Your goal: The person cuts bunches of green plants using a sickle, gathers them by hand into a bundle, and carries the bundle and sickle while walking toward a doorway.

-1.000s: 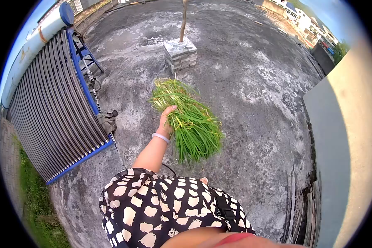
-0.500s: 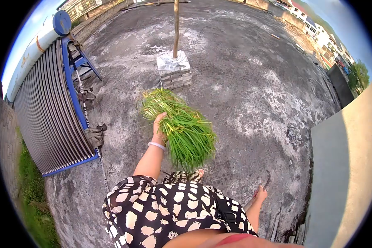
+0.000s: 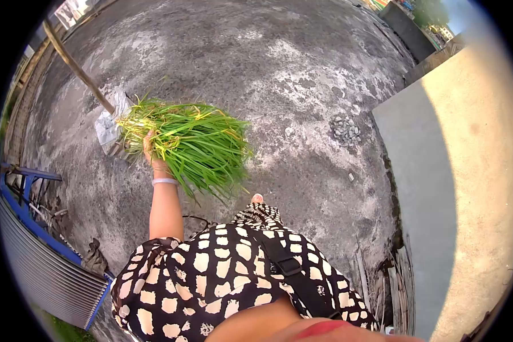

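Observation:
My left hand (image 3: 150, 147) is closed around the pale stem end of a large bunch of chives (image 3: 196, 142), held out ahead of me at the end of my stretched arm. The long green leaves, some of them yellowed, fan out to the right. Part of my fingers is hidden under the leaves. Behind the stems stands a brick base with a whitish cover (image 3: 107, 126), and a wooden pole (image 3: 77, 65) rises from it. My right hand is out of the picture.
A solar water heater with dark tubes and a blue frame (image 3: 45, 268) stands at lower left. On the right runs a grey and cream wall (image 3: 427, 171), with wooden strips (image 3: 402, 290) along its foot. A small heap of rubble (image 3: 346, 131) lies on the stained concrete floor (image 3: 302, 171).
My view has turned right, so the pole and water heater sit further left. The chives stay in my left hand, their leaves now pointing more sideways. My right hand, earlier holding a thin dark tool, has left view.

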`<state>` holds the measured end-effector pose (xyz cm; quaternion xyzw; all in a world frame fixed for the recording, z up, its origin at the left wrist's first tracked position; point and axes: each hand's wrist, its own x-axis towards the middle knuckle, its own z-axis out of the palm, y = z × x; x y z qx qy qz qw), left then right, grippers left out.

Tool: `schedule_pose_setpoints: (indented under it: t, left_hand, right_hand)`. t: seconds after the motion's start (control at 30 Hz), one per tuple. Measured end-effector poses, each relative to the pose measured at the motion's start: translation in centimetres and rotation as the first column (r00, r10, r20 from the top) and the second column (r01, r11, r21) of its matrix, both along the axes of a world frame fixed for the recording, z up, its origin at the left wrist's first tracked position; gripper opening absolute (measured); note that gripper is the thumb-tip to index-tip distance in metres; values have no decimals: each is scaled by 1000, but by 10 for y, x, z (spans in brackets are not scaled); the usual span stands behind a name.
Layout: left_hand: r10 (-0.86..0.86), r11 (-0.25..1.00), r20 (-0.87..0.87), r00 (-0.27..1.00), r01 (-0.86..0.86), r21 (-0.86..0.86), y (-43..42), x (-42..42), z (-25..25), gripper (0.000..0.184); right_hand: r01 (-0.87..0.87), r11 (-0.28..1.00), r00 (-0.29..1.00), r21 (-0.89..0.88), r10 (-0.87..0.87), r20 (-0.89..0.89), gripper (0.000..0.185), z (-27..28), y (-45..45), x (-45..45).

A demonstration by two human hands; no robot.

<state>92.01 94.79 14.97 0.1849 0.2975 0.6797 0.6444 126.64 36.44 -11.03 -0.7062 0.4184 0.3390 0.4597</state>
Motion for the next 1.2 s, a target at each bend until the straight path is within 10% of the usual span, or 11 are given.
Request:
schedule_pose_setpoints:
  t: [0.17, 0.37, 0.53, 0.6, 0.67, 0.8, 1.07, 1.2]
  left_hand:
    - [-77, 993, 119, 990, 87, -82, 88, 86, 34, 43]
    - [48, 995, -176, 983, -33, 92, 245, 133, -39, 54]
    - [99, 988, -217, 971, -71, 136, 387, 287, -38, 43]
    - [-198, 980, 4, 980, 198, -19, 436, 343, -15, 44]
    - [-321, 939, 98, 942, 330, -96, 476, 416, 16, 45]
    - [-139, 954, -368, 919, 224, 199, 566, 519, -18, 40]
    - [-185, 957, -233, 955, 229, 176, 651, 707, -25, 40]
    - [-241, 951, -232, 942, 277, 134, 687, 787, -18, 41]
  right_hand:
    - [-258, 959, 941, 117, 222, 256, 27, 67, 258, 168]
    - [-291, 742, 930, 604, 71, 360, 32, 178, 532, 319]
    - [227, 577, 934, 785, -357, -7, 32, 92, 583, 384]
    - [555, 596, 765, 580, -640, -74, 28, 75, 582, 387]
    - [530, 705, 802, 471, -597, -9, 20, 49, 559, 391]
    - [689, 603, 665, 402, -746, -20, 25, 24, 559, 435]
    - [564, 450, 818, 692, -420, -394, 24, 73, 721, 619]
    - [443, 628, 870, 639, -474, -137, 24, 122, 790, 687]
